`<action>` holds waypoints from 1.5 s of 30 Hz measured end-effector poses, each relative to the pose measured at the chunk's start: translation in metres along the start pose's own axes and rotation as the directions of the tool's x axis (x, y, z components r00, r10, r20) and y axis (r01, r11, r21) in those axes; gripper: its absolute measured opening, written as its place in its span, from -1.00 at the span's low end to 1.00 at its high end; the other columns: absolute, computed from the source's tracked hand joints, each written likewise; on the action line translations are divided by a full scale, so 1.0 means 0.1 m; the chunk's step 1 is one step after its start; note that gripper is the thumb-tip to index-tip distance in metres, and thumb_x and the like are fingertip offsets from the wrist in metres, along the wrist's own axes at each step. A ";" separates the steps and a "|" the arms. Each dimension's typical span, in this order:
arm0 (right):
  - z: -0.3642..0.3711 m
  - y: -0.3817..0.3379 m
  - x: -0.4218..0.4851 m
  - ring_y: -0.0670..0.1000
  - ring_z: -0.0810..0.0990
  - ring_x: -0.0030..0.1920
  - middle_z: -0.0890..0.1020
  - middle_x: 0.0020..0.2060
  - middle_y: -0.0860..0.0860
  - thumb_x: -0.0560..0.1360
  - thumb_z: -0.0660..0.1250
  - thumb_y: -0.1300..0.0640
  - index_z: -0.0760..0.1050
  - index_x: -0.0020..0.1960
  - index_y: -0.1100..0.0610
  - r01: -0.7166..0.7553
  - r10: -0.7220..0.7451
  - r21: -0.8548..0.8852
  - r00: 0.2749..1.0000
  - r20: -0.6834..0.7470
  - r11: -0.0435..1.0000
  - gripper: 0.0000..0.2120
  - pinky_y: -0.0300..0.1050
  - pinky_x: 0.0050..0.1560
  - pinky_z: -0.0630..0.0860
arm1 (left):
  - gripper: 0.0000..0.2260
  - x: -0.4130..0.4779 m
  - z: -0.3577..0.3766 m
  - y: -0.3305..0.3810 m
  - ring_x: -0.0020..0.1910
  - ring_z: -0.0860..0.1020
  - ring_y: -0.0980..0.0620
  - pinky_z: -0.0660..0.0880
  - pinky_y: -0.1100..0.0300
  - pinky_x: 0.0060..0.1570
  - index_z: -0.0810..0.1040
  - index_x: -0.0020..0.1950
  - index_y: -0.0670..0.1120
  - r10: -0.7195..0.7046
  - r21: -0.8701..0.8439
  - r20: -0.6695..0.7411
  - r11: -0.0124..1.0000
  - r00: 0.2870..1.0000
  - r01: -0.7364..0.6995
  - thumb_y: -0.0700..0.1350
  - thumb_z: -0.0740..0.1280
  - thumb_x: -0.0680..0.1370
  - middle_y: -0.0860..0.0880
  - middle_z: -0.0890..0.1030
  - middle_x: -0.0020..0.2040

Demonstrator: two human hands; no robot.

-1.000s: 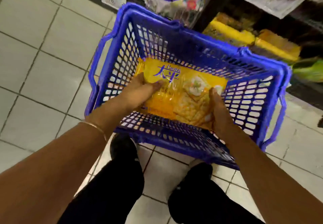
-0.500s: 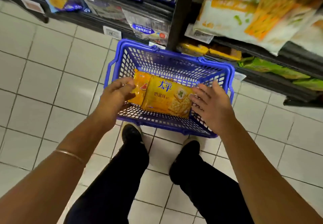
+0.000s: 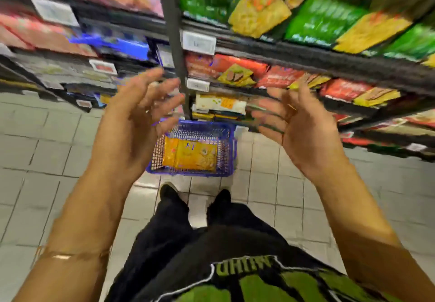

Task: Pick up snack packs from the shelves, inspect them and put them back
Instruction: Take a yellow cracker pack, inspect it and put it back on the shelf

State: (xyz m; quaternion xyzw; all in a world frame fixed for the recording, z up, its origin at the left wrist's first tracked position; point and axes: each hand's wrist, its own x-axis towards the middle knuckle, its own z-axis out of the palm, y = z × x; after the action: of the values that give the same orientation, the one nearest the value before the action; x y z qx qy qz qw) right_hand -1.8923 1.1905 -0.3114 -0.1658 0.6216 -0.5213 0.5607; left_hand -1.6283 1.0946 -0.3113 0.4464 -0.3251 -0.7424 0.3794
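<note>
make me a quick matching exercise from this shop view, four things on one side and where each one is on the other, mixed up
Things:
1. yellow cracker pack
2. blue basket
3. green snack bags
4. left hand

Places:
A. top right shelf
B. raised in the air, holding nothing
C. inside the basket
D. on the tiled floor by the shelves

Pairs: 1-C, 2-D, 3-A, 4-B

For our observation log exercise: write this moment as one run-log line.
left hand: open, raised, empty | right hand: open, raised, empty | yellow cracker pack: lying in blue basket on floor | shelves: stocked, blurred
</note>
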 end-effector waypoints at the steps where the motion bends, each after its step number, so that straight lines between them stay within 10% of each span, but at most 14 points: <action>1: -0.07 -0.20 -0.14 0.08 0.69 0.13 0.71 0.13 0.05 0.65 0.09 -0.25 0.51 0.33 0.09 0.067 -0.068 0.008 0.998 0.008 0.998 -0.49 -0.03 0.11 0.57 | -0.68 -0.08 0.16 0.16 0.24 0.64 -0.10 0.52 0.03 0.16 0.54 0.27 0.01 0.047 0.008 0.065 0.999 0.997 -0.048 0.07 0.27 0.57 -0.07 0.67 0.25; 9: -0.24 -1.89 -0.48 0.21 0.67 0.24 0.67 0.25 0.22 0.60 0.11 -0.28 0.54 0.31 0.14 0.475 -0.462 0.142 0.879 -0.113 0.868 -0.43 0.13 0.17 0.54 | -0.43 -0.08 1.76 1.79 0.34 0.62 -0.14 0.53 -0.08 0.29 0.49 0.39 -0.02 0.401 0.021 0.461 0.887 0.792 -0.462 0.21 0.43 0.46 -0.14 0.62 0.38; 15: -0.29 -2.72 -0.62 0.15 0.69 0.23 0.70 0.21 0.14 0.64 0.09 -0.34 0.56 0.24 0.07 0.592 -0.572 0.198 0.806 -0.155 0.781 -0.45 0.07 0.08 0.57 | -0.74 0.05 2.70 2.37 0.24 0.68 -0.05 0.58 0.00 0.19 0.52 0.28 0.00 0.493 0.008 0.462 0.829 0.737 -0.559 0.09 0.30 0.65 -0.08 0.67 0.29; 23: -0.41 -3.19 -0.55 0.18 0.65 0.25 0.65 0.27 0.18 0.65 0.07 -0.35 0.51 0.34 0.12 0.561 -0.538 0.227 0.828 -0.158 0.796 -0.39 0.16 0.21 0.55 | -0.24 0.69 3.73 2.70 0.50 0.40 -0.11 0.33 -0.01 0.39 0.26 0.62 -0.10 0.488 0.255 0.391 0.757 0.780 -0.602 0.12 0.50 0.55 -0.12 0.44 0.53; 30: -0.76 -3.27 -0.32 0.21 0.66 0.24 0.67 0.25 0.19 0.65 0.00 -0.38 0.49 0.42 0.10 0.507 -0.487 0.305 0.861 -0.145 0.806 -0.32 0.25 0.37 0.50 | -0.30 0.82 4.14 2.70 -0.12 0.57 0.15 0.44 0.42 -0.56 0.30 0.56 -0.19 0.495 0.473 0.336 0.648 0.801 -0.598 0.12 0.48 0.58 0.00 0.62 0.16; 36: -0.96 -3.25 -0.25 0.22 0.69 0.22 0.67 0.25 0.21 0.63 0.05 -0.40 0.47 0.46 0.08 0.471 -0.490 0.433 0.869 -0.076 0.768 -0.32 0.26 0.35 0.51 | -0.79 0.50 4.08 2.70 -0.11 0.75 0.10 0.65 0.21 -0.21 0.60 0.16 0.00 0.552 0.333 0.443 0.630 0.706 -0.702 0.10 0.36 0.66 -0.04 0.75 0.08; 45: -0.90 -3.14 -0.23 0.27 0.62 0.23 0.55 0.33 0.27 0.46 0.45 -0.33 0.38 0.42 0.07 0.377 -0.547 0.692 0.837 0.031 0.616 -0.29 0.30 0.28 0.55 | -0.71 0.12 3.33 2.55 0.07 0.74 -0.11 0.68 -0.11 0.08 0.67 0.18 -0.09 0.545 0.073 0.275 0.809 0.792 -0.583 0.10 0.37 0.64 -0.11 0.76 0.09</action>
State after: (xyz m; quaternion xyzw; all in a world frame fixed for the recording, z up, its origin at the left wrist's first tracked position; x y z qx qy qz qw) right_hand -2.0821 1.1241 -0.0531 -0.1733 0.2589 -0.8095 0.4977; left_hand -1.8646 1.0047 0.0234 0.2632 -0.5435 -0.6159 0.5059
